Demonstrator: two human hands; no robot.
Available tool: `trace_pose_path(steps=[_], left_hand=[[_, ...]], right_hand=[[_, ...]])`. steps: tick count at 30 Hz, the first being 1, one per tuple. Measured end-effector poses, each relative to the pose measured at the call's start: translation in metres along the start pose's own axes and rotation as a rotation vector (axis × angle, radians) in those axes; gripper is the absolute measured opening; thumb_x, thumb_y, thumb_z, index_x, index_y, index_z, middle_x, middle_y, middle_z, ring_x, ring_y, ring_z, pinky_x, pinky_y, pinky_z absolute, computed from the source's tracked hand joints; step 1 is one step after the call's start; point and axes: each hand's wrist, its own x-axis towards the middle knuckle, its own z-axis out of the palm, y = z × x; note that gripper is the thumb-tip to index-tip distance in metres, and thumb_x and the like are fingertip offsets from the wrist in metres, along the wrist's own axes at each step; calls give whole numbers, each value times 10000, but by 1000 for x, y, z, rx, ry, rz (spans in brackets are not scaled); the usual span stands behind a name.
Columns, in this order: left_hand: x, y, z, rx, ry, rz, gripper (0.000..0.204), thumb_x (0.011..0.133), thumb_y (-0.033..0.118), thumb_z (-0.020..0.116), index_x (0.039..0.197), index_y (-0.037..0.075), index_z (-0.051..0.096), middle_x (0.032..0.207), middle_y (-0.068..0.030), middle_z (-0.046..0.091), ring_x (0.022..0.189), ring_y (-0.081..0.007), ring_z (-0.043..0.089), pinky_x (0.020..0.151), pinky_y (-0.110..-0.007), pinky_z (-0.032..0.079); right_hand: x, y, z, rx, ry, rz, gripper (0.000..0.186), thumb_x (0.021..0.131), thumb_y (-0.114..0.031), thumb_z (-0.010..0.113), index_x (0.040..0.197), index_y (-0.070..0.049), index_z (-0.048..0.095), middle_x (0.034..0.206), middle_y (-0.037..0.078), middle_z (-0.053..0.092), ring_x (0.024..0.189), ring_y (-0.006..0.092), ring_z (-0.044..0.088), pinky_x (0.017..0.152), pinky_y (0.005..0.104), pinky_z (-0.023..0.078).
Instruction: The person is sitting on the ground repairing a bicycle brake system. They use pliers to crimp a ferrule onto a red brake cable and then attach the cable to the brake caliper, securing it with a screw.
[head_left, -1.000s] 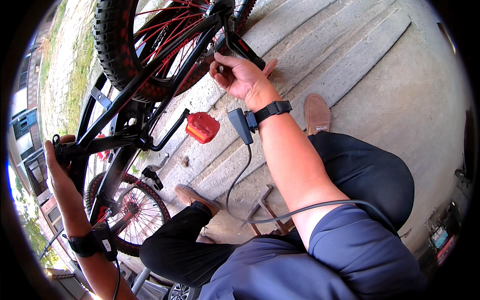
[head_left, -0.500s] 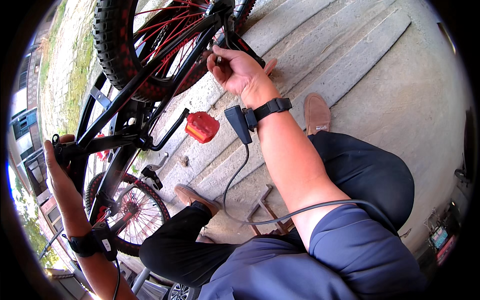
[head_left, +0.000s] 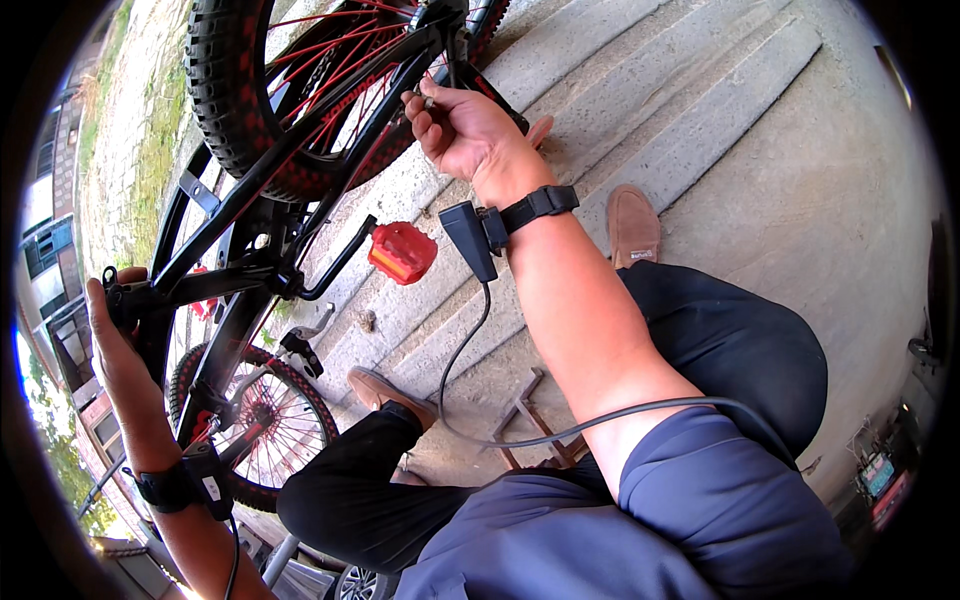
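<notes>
A bicycle with a black frame (head_left: 245, 180) leans over at the left, its knobby rear tyre (head_left: 222, 90) and red spokes nearest the top. My left hand (head_left: 118, 325) is wrapped round the frame's seat-clamp end, the fingers partly hidden behind it. Beside the rear axle, my right hand (head_left: 465, 130) is palm up with its fingers curled. A small metal piece (head_left: 424, 101) shows between its thumb and fingers; its exact kind is too small to tell. A red pedal (head_left: 402, 252) on its crank hangs below that hand.
The front wheel (head_left: 262, 415) and a brake lever (head_left: 303, 350) are lower left. Concrete slabs (head_left: 690, 120) form the ground, with my brown shoes (head_left: 633, 225) on it. A small wooden stool frame (head_left: 520, 410) lies between my legs. A black cable (head_left: 560, 432) crosses my right forearm.
My right hand has shifted slightly up and to the left along the frame near the rear axle, and its fingers have turned a little. My left hand holds its place.
</notes>
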Motion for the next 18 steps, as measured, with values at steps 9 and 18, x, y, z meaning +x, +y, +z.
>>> trace_pose_path(steps=[9, 18], left_hand=[[0, 1, 0, -8, 14, -15, 540, 1038, 478, 361, 1159, 18, 615, 938, -38, 647, 883, -101, 593, 883, -244, 434], [-2, 2, 4, 18, 34, 8, 538, 1036, 479, 361, 1151, 20, 616, 937, -36, 638, 884, -103, 591, 888, -242, 429]], right_hand=[[1, 10, -9, -122, 38, -43, 243, 944, -299, 644, 850, -75, 646, 712, 41, 631, 565, 148, 594, 442, 207, 447], [-1, 27, -4, -350, 122, -208, 198, 967, -267, 594, 910, -77, 601, 720, 68, 634, 534, 197, 611, 430, 257, 449]])
